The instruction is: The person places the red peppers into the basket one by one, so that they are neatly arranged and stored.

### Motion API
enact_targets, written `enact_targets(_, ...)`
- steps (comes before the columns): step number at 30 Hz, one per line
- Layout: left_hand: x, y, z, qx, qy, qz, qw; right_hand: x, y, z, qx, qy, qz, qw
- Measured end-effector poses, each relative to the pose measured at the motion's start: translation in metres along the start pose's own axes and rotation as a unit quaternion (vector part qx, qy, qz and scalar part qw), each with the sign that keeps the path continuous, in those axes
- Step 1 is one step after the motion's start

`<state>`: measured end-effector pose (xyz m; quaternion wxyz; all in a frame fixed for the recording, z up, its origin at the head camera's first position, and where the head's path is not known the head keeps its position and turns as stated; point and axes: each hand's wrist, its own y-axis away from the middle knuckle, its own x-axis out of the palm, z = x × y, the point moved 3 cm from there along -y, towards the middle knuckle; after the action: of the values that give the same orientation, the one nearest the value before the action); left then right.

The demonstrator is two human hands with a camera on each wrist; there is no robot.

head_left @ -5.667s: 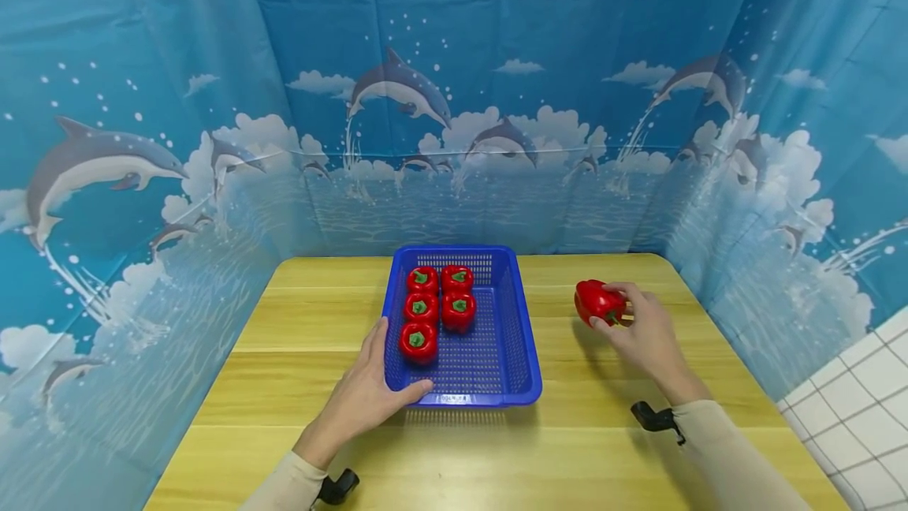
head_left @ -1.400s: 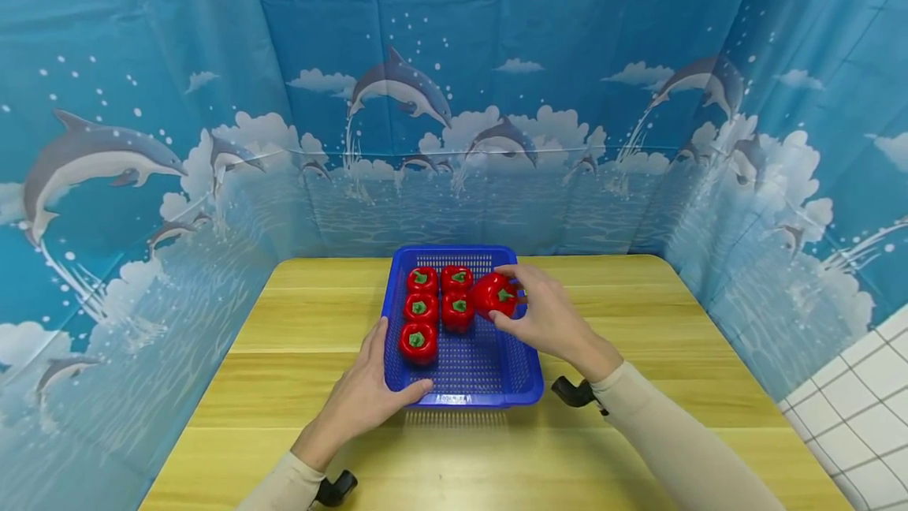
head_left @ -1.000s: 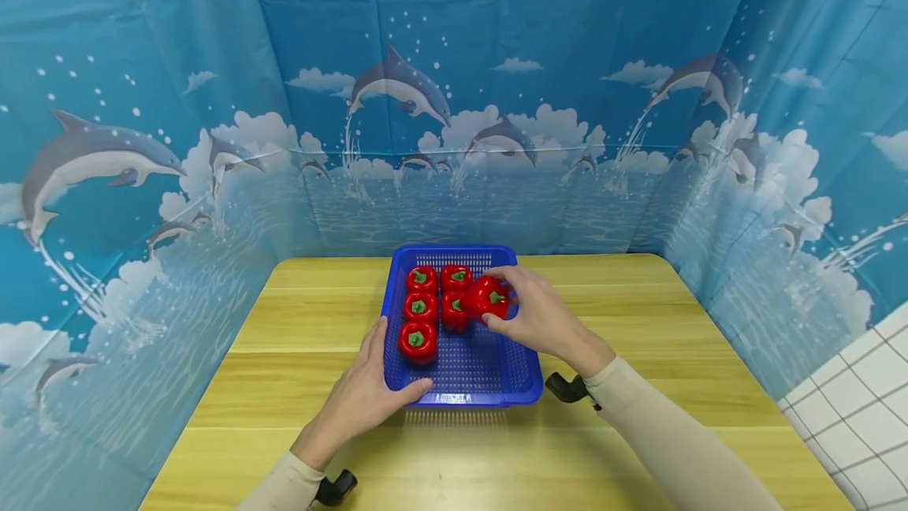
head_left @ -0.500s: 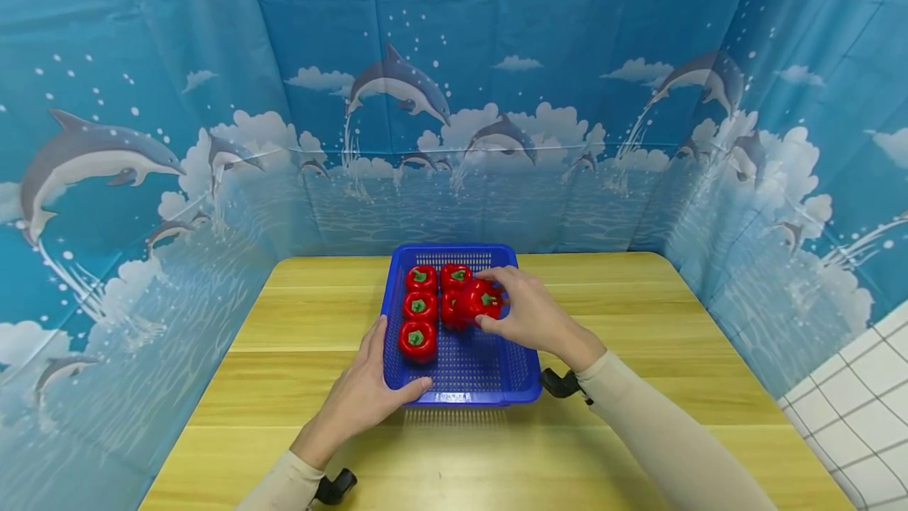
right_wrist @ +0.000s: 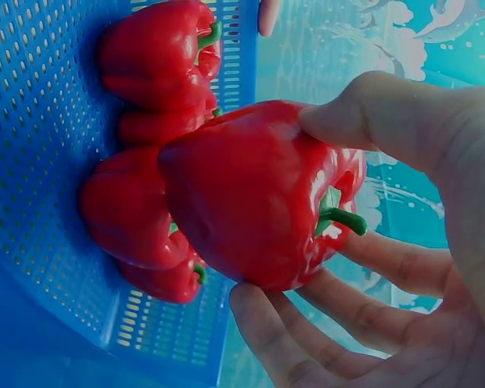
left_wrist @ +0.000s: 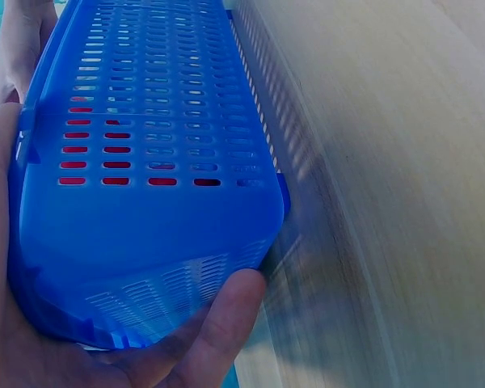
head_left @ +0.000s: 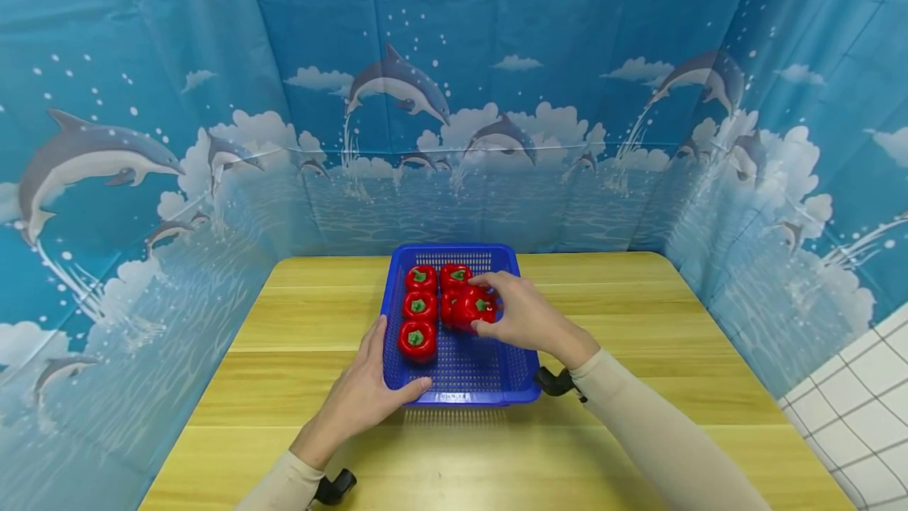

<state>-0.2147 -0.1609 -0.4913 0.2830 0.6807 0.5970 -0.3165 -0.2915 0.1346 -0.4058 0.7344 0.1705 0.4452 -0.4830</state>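
Observation:
A blue plastic basket (head_left: pixel 468 373) stands on the table, with several red bell peppers (head_left: pixel 417 341) upright in its left part, stems up. My right hand (head_left: pixel 528 315) holds another red bell pepper (right_wrist: pixel 242 194) over the basket's middle, thumb on one side and fingers on the other. Its green stem (right_wrist: pixel 343 220) points toward the palm in the right wrist view. In the head view, this pepper partly covers one in the second column. My left hand (head_left: pixel 365 389) grips the basket's near left corner, with the thumb at the front rim and a fingertip (left_wrist: pixel 238 299) against the wall.
The wooden table (head_left: pixel 454 464) extends around the basket on both sides and in front. A blue curtain (head_left: pixel 454 203) printed with dolphins hangs behind the table and along both sides. White tiles (head_left: pixel 876 393) show at the lower right.
My right hand has carried the bell pepper from above the table's right side leftward over the basket, then lower and closer to the other peppers. My left hand has stayed at the corner.

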Motion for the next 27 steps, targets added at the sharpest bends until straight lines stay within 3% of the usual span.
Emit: enact_targets(27,0.001,-0.001,0.002,0.005,0.004,-0.008,0.9999,0.018,-0.021,0.002,-0.025,0.01,0.089,0.9957)
